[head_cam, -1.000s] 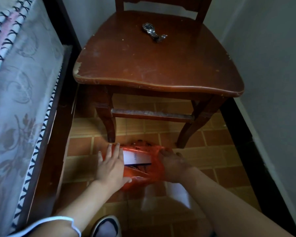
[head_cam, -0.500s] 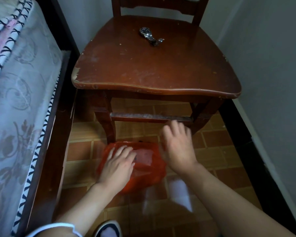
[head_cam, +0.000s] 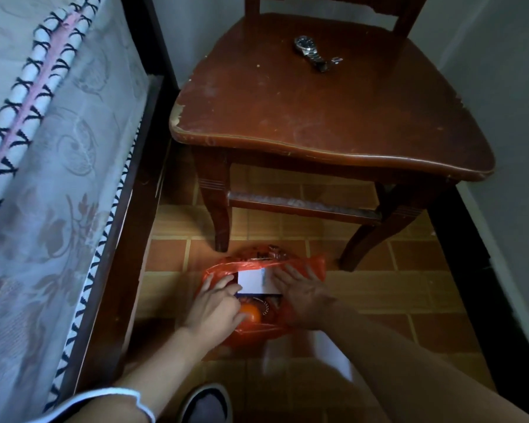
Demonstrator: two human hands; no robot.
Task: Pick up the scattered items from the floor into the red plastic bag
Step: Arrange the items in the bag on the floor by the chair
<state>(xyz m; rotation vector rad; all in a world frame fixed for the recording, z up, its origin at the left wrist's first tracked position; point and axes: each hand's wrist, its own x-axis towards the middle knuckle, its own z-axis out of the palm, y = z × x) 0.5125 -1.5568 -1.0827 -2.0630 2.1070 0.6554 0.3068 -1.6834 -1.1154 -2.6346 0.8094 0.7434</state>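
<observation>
The red plastic bag (head_cam: 306,265) lies on the tiled floor in front of the chair, with its mouth towards me. Inside it show a white box (head_cam: 252,280), an orange round item (head_cam: 252,312) and a thin chain (head_cam: 267,306). My left hand (head_cam: 214,303) is at the bag's left side, its fingers curled on the bag's edge and touching the box's left end. My right hand (head_cam: 301,293) lies with fingers spread over the right end of the box and the bag. A metal wristwatch (head_cam: 315,54) lies on the chair seat.
A worn brown wooden chair (head_cam: 333,123) stands just beyond the bag, its front legs on either side of it. A bed with a lace cover (head_cam: 43,178) and dark frame runs along the left. A grey wall (head_cam: 507,148) closes the right. My shoe (head_cam: 206,404) is at the bottom.
My right hand, lifted open above the bag half a second ago, has come back down onto the white box. The box and an orange item now show in the bag's mouth.
</observation>
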